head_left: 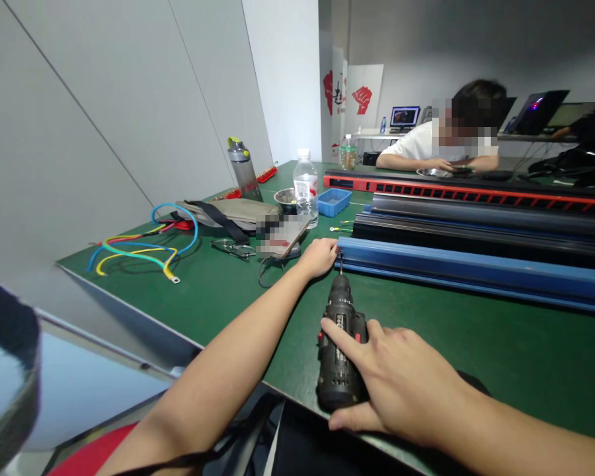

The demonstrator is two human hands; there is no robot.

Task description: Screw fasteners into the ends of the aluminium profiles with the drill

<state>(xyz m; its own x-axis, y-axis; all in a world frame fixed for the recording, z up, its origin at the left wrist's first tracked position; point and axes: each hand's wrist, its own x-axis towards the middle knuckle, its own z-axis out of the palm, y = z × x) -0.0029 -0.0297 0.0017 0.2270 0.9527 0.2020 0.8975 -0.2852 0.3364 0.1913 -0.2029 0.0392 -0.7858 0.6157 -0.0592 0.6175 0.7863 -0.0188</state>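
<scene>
We grip the cordless drill (342,360) in our right hand (401,377), bit (342,266) at the left end of the blue rail (456,262) that our left hand (320,256) holds.

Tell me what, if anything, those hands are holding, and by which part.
The right hand holds the black drill around its rear body. The left hand is at the left end of the blue rail; whether it grips is unclear.

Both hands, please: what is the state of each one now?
Left hand: at one end of the blue rail; open or closed cannot be told.
Right hand: holding the drill.
</scene>
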